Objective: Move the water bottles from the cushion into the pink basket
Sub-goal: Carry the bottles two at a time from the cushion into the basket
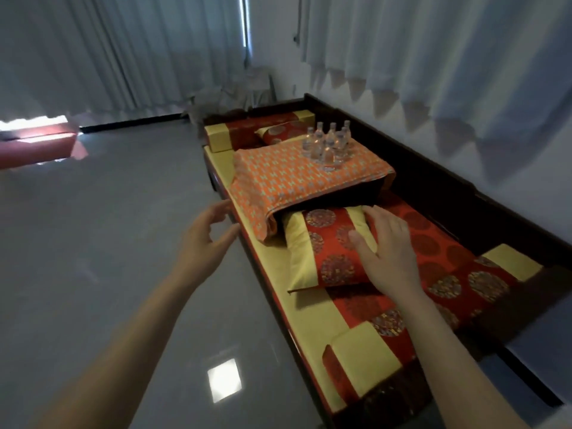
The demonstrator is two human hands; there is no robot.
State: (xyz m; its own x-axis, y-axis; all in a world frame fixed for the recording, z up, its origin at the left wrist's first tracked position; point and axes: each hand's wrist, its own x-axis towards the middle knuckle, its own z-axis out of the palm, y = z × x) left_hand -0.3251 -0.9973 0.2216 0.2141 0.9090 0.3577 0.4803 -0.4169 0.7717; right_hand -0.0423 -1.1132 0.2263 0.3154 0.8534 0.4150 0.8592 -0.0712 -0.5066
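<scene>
Both bare forearms reach over the long bench [309, 308], the right hand [383, 252] flat and spread on a red pillow [328, 243], the left hand [207, 233] open, empty, the water bottles [328, 142] clustered upright on the orange cushion [294, 178] beyond.

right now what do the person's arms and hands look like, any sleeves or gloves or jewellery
Both arms are bare from the bottom edge of the picture up to the fingers: no sleeves show. The left hand and right hand wear no gloves. No watch, bracelet or ring shows on the wrists or fingers that can be seen, and no markings. The picture is a bit soft, so fine detail cannot be told.
</scene>
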